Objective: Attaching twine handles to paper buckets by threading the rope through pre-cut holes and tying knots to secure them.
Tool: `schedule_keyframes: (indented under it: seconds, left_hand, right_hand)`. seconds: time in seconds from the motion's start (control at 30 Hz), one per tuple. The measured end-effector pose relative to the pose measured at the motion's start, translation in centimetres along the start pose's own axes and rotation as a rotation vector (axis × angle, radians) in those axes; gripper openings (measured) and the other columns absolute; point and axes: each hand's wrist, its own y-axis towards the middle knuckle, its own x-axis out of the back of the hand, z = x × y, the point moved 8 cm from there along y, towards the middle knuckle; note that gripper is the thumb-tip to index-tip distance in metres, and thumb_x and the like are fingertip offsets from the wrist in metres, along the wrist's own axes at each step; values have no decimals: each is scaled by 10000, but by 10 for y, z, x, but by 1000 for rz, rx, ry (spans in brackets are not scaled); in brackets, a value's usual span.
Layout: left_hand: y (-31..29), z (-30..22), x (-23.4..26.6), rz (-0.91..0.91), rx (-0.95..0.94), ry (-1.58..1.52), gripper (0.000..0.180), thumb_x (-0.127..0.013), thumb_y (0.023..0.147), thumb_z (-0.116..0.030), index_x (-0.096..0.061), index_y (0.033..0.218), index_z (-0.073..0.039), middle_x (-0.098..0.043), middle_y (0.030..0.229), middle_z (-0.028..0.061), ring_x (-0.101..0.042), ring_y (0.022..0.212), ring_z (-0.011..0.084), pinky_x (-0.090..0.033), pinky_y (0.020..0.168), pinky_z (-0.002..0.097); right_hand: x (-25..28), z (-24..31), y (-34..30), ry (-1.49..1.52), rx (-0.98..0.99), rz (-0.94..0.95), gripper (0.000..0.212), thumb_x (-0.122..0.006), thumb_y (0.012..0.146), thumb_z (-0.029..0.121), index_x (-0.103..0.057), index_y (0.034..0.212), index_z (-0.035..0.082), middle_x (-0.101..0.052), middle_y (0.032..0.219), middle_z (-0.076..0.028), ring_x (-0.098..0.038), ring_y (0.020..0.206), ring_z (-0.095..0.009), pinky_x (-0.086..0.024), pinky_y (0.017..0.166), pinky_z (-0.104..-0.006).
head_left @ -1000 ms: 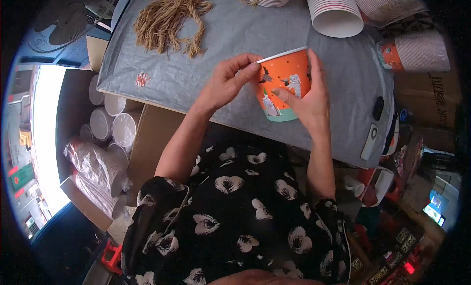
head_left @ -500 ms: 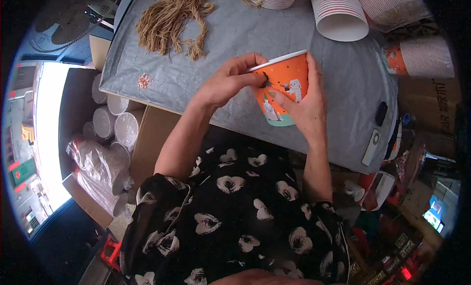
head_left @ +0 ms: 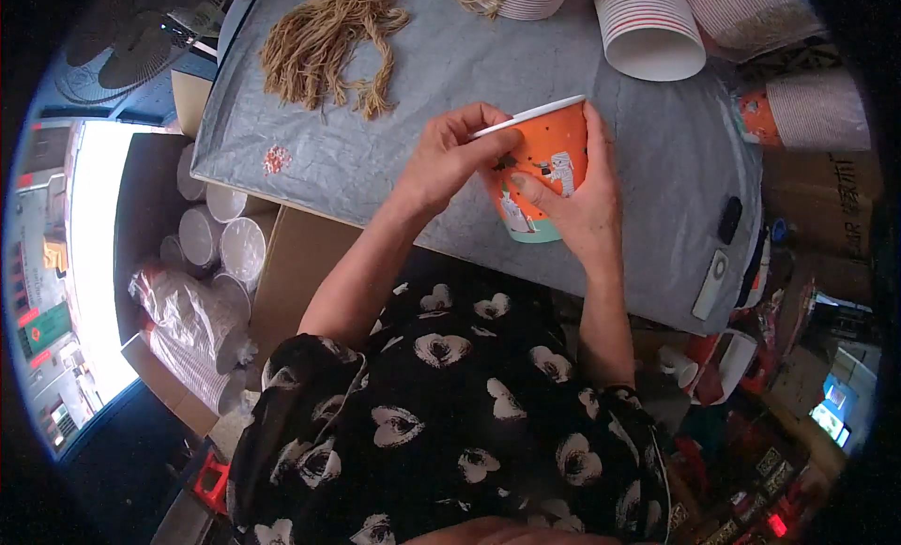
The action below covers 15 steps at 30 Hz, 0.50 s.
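Note:
An orange paper bucket (head_left: 549, 151) with a white rim, a green base band and printed cartoon figures is held tilted above the grey-covered table. My left hand (head_left: 457, 156) pinches its rim at the left, thumb on the outer wall and the fingertips out of sight behind the rim. Around the right side wraps my right hand (head_left: 591, 203), its thumb lying across the front of the print. Up and to the left lies a bundle of tan twine cords (head_left: 324, 52), and a small heap of red and white bits (head_left: 276, 159) is near the table's left edge.
Stacks of white paper buckets (head_left: 652, 52) stand along the far edge, and a wrapped stack (head_left: 817, 113) lies at the right. A black object (head_left: 729, 219) and a white remote-like object (head_left: 711, 284) rest by the right edge. An open carton (head_left: 300, 264) holds wrapped containers at the left.
My left thumb has slid up the bucket's wall toward the rim. The bucket has barely shifted, and my right hand keeps its grip.

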Motion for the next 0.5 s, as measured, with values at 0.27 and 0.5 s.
schedule_keyframes:
  seconds: [0.27,0.5]
  left_hand:
    - [3,-3,-1,-17,-20,-17,169,-682,918,-129,-657,1034,-9,-686,901,13,-609,803,80,-487,742,238]
    - [5,3,1,41,10,-8,173,-662,926,-91,-650,1075,-2,-688,974,19,-621,864,86,-503,813,261]
  right_hand:
    - [3,-5,5,-6,-2,-9,1088,-900,648,353,-304,1488,5,-422,1452,-237,-459,1326,-382,-404,1084,-460]
    - [5,-15,3,56,-56,-5,1100,-895,658,367,-289,1497,-4,-419,1453,-238,-457,1326,-385,-399,1088,-461]
